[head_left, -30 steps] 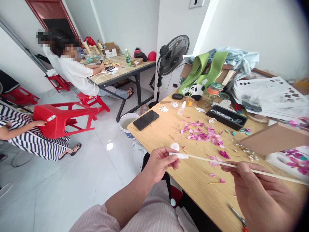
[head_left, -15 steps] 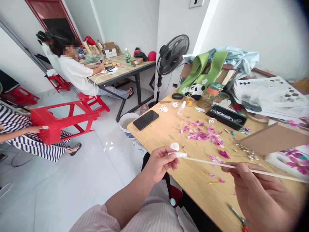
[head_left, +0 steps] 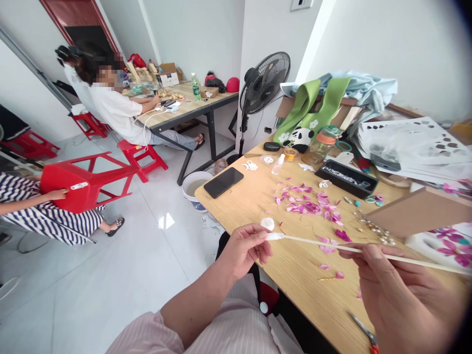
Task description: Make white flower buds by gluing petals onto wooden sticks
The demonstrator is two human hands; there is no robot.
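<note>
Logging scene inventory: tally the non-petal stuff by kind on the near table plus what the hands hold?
Thin sticks: 1, held by left hand and right hand, stick
Phones: 1, phone
Scissors: 1, scissors
Black trays: 1, tray
Jars: 1, jar
Small clear bottles: 1, bottle
Total: 6

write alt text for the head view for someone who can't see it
Two bare hands hold a thin pale stick over a wooden table: left hand pinching its white-wrapped tip, right hand gripping farther along. Pink petals lie scattered beyond.
</note>
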